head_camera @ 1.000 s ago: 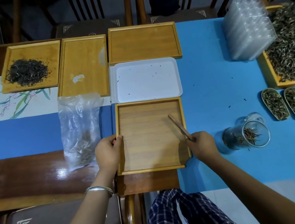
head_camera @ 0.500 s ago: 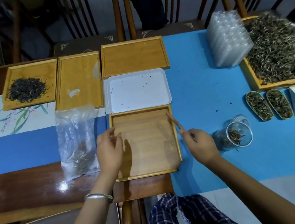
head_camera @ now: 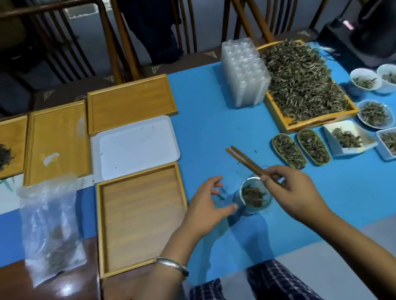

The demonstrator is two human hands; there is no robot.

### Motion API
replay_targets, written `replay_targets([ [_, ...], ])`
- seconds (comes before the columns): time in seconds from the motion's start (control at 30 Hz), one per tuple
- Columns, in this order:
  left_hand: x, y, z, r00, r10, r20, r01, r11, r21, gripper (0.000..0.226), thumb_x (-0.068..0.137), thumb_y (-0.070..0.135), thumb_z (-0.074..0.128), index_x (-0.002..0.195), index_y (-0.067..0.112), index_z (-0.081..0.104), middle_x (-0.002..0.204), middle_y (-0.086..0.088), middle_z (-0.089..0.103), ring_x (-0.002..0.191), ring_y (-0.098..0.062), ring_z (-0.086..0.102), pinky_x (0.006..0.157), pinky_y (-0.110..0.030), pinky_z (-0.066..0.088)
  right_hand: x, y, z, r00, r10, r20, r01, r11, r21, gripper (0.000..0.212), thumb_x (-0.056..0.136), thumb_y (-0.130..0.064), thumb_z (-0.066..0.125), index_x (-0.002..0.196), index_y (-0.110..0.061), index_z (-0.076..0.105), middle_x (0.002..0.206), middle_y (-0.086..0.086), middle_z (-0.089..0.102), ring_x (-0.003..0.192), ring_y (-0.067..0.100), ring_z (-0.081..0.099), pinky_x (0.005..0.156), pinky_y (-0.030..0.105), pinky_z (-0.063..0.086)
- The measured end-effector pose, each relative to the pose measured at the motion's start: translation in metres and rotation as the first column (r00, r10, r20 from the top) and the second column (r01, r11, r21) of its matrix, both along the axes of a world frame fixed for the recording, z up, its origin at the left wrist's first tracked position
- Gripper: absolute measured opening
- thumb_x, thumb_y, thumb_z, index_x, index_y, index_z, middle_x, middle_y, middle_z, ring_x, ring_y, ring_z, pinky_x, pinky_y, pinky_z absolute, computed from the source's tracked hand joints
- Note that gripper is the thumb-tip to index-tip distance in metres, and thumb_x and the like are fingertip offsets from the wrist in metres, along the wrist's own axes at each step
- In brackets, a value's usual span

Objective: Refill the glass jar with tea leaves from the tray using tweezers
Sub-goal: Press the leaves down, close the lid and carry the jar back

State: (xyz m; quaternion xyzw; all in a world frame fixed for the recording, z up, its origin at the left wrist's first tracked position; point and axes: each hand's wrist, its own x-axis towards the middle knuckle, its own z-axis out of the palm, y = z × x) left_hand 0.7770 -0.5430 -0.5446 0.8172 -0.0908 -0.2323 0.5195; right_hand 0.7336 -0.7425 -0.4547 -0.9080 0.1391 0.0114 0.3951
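Observation:
The glass jar (head_camera: 254, 196) lies tilted on the blue cloth in front of me, its mouth toward me and brown tea leaves inside. My left hand (head_camera: 206, 206) curves its thumb and fingers round the jar's base end, the thumb tip touching the glass. My right hand (head_camera: 290, 191) pinches wooden tweezers (head_camera: 247, 162) just above the jar's rim; their tips point up and left and carry nothing. A wooden tray heaped with greenish tea leaves (head_camera: 305, 89) stands at the back right.
An empty wooden tray (head_camera: 141, 217) sits left of my hands, with a white tray (head_camera: 135, 146) and more wooden trays behind it. A plastic bag (head_camera: 50, 229) lies further left. Small dishes of leaves (head_camera: 301, 149) and stacked clear plastic containers (head_camera: 245, 74) crowd the right.
My view has swung right. My left hand left the empty wooden tray and came to the jar. My right hand carried the tweezers from the tray's edge to above the jar.

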Motion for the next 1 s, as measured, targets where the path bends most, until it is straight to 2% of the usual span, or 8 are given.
replay_targets([
  [0.13, -0.012, -0.050, -0.006, 0.995, -0.090, -0.036, 0.093, 0.989, 0.118, 0.104, 0.061, 0.038, 0.092, 0.148, 0.025, 0.037, 0.143, 0.007, 0.047, 0.129, -0.008, 0.045, 0.109, -0.028, 0.038, -0.008, -0.047, 0.003, 0.994, 0.089, -0.070, -0.090, 0.996, -0.019, 0.008, 0.089, -0.027, 0.064, 0.090, -0.019, 0.064, 0.075, -0.008, 0.060, 0.046, -0.002, 0.050, 0.043, 0.014, 0.034],
  [0.27, -0.021, -0.074, -0.011, 0.997, 0.073, 0.002, -0.073, 0.994, 0.087, 0.091, 0.057, 0.030, 0.095, 0.133, 0.031, 0.045, 0.132, 0.006, 0.058, 0.124, -0.011, 0.053, 0.105, -0.032, 0.044, -0.012, -0.086, 0.013, 0.947, 0.295, -0.128, -0.307, 0.948, -0.087, 0.007, 0.090, -0.032, 0.061, 0.091, -0.026, 0.060, 0.075, -0.006, 0.065, 0.051, 0.005, 0.053, 0.044, 0.019, 0.035],
  [0.33, -0.026, -0.076, -0.010, 0.989, 0.145, 0.003, -0.145, 0.988, 0.059, 0.081, 0.057, 0.027, 0.094, 0.125, 0.031, 0.050, 0.124, 0.009, 0.062, 0.118, -0.006, 0.058, 0.101, -0.030, 0.048, -0.011, -0.098, 0.021, 0.892, 0.412, -0.185, -0.441, 0.883, -0.162, 0.008, 0.091, -0.035, 0.059, 0.092, -0.028, 0.060, 0.078, -0.007, 0.065, 0.056, 0.006, 0.053, 0.048, 0.020, 0.037],
  [0.5, -0.036, -0.079, -0.005, 0.968, 0.250, 0.030, -0.251, 0.966, 0.060, 0.072, 0.058, 0.027, 0.091, 0.119, 0.036, 0.053, 0.115, 0.018, 0.066, 0.107, 0.002, 0.062, 0.092, -0.022, 0.052, 0.001, -0.090, 0.037, 0.727, 0.606, -0.322, -0.684, 0.598, -0.418, 0.023, 0.096, -0.037, 0.041, 0.092, -0.022, 0.058, 0.084, -0.002, 0.057, 0.074, 0.021, 0.058, 0.054, 0.033, 0.040],
  [0.67, -0.039, -0.083, 0.005, 0.932, 0.350, 0.099, -0.356, 0.933, 0.057, 0.062, 0.056, 0.029, 0.084, 0.109, 0.042, 0.053, 0.100, 0.020, 0.069, 0.092, 0.004, 0.065, 0.077, -0.017, 0.053, 0.023, -0.055, 0.043, 0.670, 0.620, -0.408, -0.725, 0.432, -0.536, 0.019, 0.095, -0.025, 0.041, 0.085, -0.016, 0.054, 0.080, 0.003, 0.059, 0.070, 0.026, 0.062, 0.046, 0.031, 0.032],
  [0.77, -0.032, -0.078, 0.011, 0.911, 0.387, 0.138, -0.399, 0.915, 0.065, 0.066, 0.053, 0.035, 0.083, 0.110, 0.045, 0.051, 0.102, 0.020, 0.067, 0.094, 0.004, 0.063, 0.075, -0.007, 0.046, 0.028, -0.045, 0.044, 0.667, 0.621, -0.412, -0.724, 0.412, -0.553, 0.018, 0.094, -0.022, 0.043, 0.084, -0.015, 0.055, 0.077, 0.001, 0.054, 0.068, 0.027, 0.061, 0.045, 0.030, 0.031],
  [0.87, -0.026, -0.072, 0.013, 0.902, 0.374, 0.216, -0.404, 0.908, 0.113, 0.069, 0.053, 0.039, 0.081, 0.114, 0.046, 0.049, 0.109, 0.021, 0.063, 0.103, -0.005, 0.059, 0.081, -0.012, 0.044, 0.030, -0.040, 0.044, 0.674, 0.624, -0.397, -0.717, 0.421, -0.556, 0.019, 0.094, -0.022, 0.042, 0.084, -0.014, 0.056, 0.075, 0.001, 0.051, 0.069, 0.028, 0.060, 0.051, 0.031, 0.034],
  [1.0, -0.018, -0.065, 0.013, 0.883, 0.383, 0.271, -0.430, 0.892, 0.139, 0.071, 0.053, 0.040, 0.079, 0.117, 0.045, 0.048, 0.111, 0.021, 0.061, 0.108, -0.010, 0.058, 0.089, -0.027, 0.051, 0.031, -0.038, 0.045, 0.680, 0.630, -0.376, -0.705, 0.419, -0.573, 0.021, 0.096, -0.022, 0.041, 0.079, -0.015, 0.051, 0.070, -0.001, 0.042, 0.062, 0.027, 0.050, 0.048, 0.032, 0.031],
])
